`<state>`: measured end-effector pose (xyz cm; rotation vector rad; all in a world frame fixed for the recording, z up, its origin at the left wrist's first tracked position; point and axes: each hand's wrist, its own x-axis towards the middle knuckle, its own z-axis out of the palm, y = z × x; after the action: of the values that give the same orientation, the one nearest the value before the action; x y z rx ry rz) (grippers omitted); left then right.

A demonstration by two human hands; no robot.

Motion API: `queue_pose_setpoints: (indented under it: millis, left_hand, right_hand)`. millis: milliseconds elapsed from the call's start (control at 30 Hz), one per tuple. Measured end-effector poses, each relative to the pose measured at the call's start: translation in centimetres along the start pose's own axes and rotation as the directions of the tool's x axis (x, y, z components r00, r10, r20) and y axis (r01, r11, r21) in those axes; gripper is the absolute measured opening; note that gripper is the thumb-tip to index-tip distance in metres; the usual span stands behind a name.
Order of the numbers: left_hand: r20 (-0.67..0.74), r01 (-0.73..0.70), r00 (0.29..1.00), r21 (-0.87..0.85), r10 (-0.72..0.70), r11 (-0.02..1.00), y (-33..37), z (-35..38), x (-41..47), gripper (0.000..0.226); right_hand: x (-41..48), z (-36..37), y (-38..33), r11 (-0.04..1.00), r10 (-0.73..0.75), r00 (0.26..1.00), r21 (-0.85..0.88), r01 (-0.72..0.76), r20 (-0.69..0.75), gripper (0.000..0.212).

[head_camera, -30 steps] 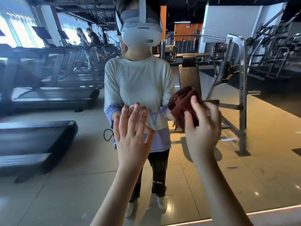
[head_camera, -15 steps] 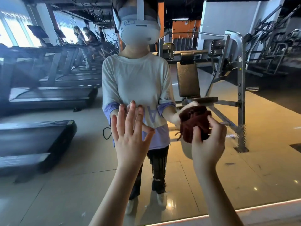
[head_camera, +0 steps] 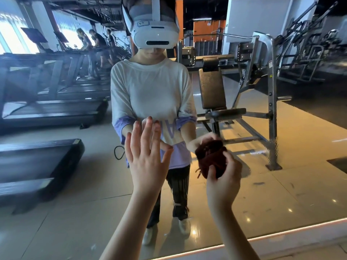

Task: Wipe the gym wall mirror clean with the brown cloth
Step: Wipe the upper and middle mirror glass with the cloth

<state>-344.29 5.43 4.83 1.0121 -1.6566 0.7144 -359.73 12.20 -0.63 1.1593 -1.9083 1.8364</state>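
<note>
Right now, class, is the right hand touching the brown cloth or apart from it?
Touching. The head view shows the right hand with its thumb and fingers curled round the bunched brown cloth, with no gap between them.

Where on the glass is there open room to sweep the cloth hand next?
Open mirror lies right of the right hand and brown cloth, down to the lit bottom edge, and left of the left hand. Between the hands it is crowded.

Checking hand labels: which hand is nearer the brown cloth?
Right. The right hand grips the bunched brown cloth; the left hand is open, fingers straight, apart from the cloth on its left side.
</note>
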Motion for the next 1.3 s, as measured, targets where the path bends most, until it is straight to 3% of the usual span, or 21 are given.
queue_pose_setpoints:
  millis: [100,167,267,333,500,567,700,867,933,1000,1100,1167,1233,1300]
  left_hand:
    - [0.005,-0.06,0.998,-0.034,0.06,0.998,1.0,0.1,-0.3,0.056]
    - [0.023,-0.101,0.995,-0.042,0.102,0.994,1.8,0.3,-0.4,0.059]
    - [0.037,-0.154,0.987,-0.085,0.157,0.984,3.1,0.8,-0.2,0.064]
    - [0.048,-0.173,0.983,-0.106,0.179,0.979,4.0,1.2,-0.2,0.061]
    - [0.013,-0.146,0.989,-0.039,0.146,0.989,4.7,2.3,-0.7,0.068]
    - [-0.005,-0.154,0.988,-0.038,0.154,0.987,4.6,2.3,-0.7,0.066]
    - [-0.008,-0.137,0.991,-0.029,0.137,0.99,5.1,2.2,-0.7,0.065]
    - [0.018,-0.106,0.994,-0.029,0.107,0.994,5.4,2.5,-0.8,0.061]
    - [0.037,-0.088,0.995,-0.033,0.089,0.996,5.8,2.4,-0.9,0.06]
    - [0.056,-0.073,0.996,-0.03,0.075,0.997,6.0,2.4,-0.9,0.061]
    - [0.052,-0.074,0.996,0.009,0.074,0.997,6.2,2.8,-1.2,0.06]
    - [0.04,-0.061,0.997,0.021,0.06,0.998,6.4,3.0,-1.3,0.059]
    - [0.036,-0.039,0.999,0.018,0.039,0.999,6.6,3.1,-1.4,0.06]
    - [0.042,-0.022,0.999,0.02,0.021,1.0,6.9,3.1,-1.5,0.063]
  right_hand:
    - [-0.3,-0.1,-0.1,0.997,-0.079,0.993,0.025,0.077,0.087,0.05]
    - [1.7,-1.1,0.2,0.997,-0.083,0.994,0.017,0.082,0.065,0.046]
    - [5.4,-2.7,1.3,0.994,0.081,0.994,0.077,-0.075,-0.075,0.045]
    - [5.7,-2.9,1.6,0.992,0.109,0.988,0.079,-0.101,-0.111,0.046]
    - [4.0,-1.8,0.2,0.988,-0.146,0.989,0.042,0.146,-0.001,0.052]
    - [6.5,-2.2,-0.3,0.979,-0.197,0.979,0.051,0.2,-0.052,0.048]
    - [10.9,-3.3,-0.8,0.989,-0.054,0.979,0.124,0.08,-0.198,0.041]
    - [11.4,-2.7,-1.7,0.906,-0.417,0.902,0.025,0.422,-0.115,0.038]
    - [12.9,-3.3,-1.4,0.888,-0.458,0.882,-0.022,0.458,-0.114,0.037]
    - [14.4,-4.3,-0.4,0.931,-0.364,0.914,-0.042,0.363,-0.18,0.037]
    - [15.3,-5.2,1.2,0.995,-0.061,0.957,0.052,0.079,-0.284,0.04]
    - [14.2,-4.9,1.4,0.998,-0.002,0.964,0.065,0.02,-0.265,0.042]
    - [12.1,-4.3,1.4,0.991,-0.117,0.979,0.042,0.126,-0.169,0.043]
    - [10.7,-4.1,1.7,0.95,-0.312,0.948,-0.008,0.312,-0.058,0.041]
